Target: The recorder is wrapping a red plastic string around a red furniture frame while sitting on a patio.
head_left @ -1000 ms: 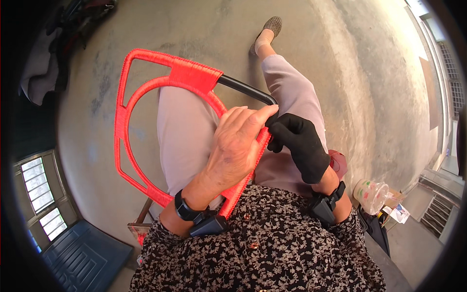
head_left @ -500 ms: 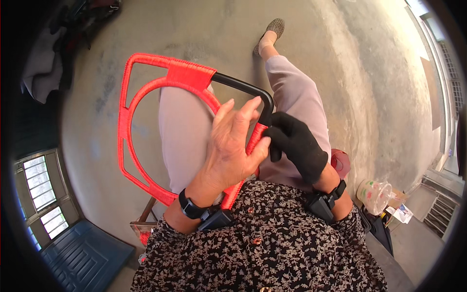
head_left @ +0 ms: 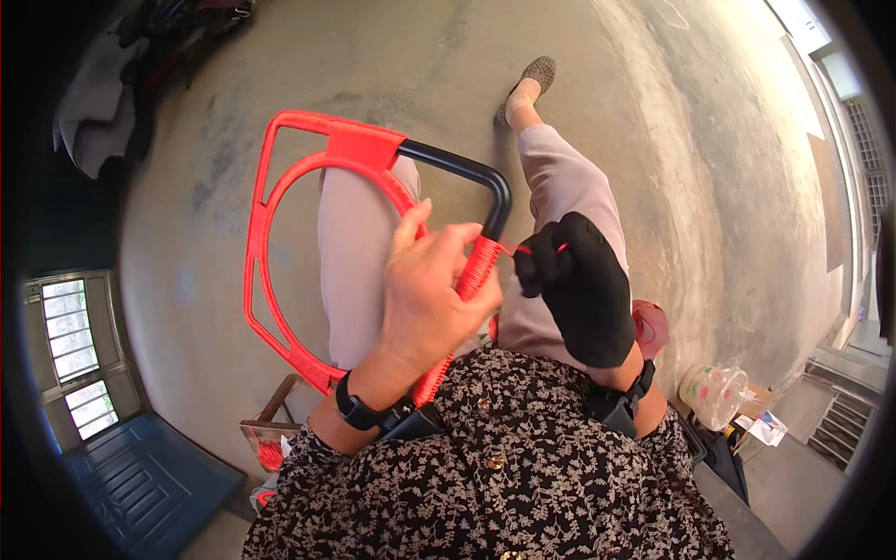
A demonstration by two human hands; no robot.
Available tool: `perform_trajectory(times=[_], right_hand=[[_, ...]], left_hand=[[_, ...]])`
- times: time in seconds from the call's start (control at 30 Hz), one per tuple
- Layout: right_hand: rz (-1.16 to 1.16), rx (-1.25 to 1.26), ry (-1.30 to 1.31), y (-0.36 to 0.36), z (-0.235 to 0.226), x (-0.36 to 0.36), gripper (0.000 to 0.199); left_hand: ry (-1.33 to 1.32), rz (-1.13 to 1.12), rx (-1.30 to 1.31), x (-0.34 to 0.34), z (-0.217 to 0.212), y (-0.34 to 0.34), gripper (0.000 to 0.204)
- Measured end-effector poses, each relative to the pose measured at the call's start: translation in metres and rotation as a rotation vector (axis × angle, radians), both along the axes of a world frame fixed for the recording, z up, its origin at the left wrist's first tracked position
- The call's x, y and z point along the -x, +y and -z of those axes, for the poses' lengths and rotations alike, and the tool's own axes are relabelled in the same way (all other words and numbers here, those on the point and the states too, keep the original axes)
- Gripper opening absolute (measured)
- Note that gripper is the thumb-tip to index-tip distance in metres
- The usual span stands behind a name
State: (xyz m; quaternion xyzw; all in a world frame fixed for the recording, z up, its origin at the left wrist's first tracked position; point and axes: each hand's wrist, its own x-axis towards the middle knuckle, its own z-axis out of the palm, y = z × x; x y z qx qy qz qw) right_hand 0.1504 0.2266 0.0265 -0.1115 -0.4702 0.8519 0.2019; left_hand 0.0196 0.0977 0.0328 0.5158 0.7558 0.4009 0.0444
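We have the red-wrapped frame point(head_left: 369, 149) over our left thigh point(head_left: 350, 271), its wrapped side bar point(head_left: 478, 266) slanting lower left to upper right into a bare black tube point(head_left: 499, 191); left hand point(head_left: 434, 289) loosely grips that bar, fingers part-curled; gloved right hand point(head_left: 583, 289), fisted around the red strand point(head_left: 507, 249), sits just right of the bar's upper end, not touching it

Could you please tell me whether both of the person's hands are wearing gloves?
No, only the right hand wears a black glove; the left hand is bare.
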Motion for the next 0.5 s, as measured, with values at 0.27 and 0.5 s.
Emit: perform_trajectory(times=[0.27, 0.5], right_hand=[[0.158, -0.254, -0.389, 0.005, -0.006, -0.009, 0.023], [0.649, -0.655, -0.756, 0.031, -0.015, -0.029, 0.028]], left_hand=[[-0.045, 0.027, 0.000, 0.000, 0.004, 0.000, 0.041], [-0.100, 0.069, -0.036, 0.000, 0.004, -0.003, 0.056]])
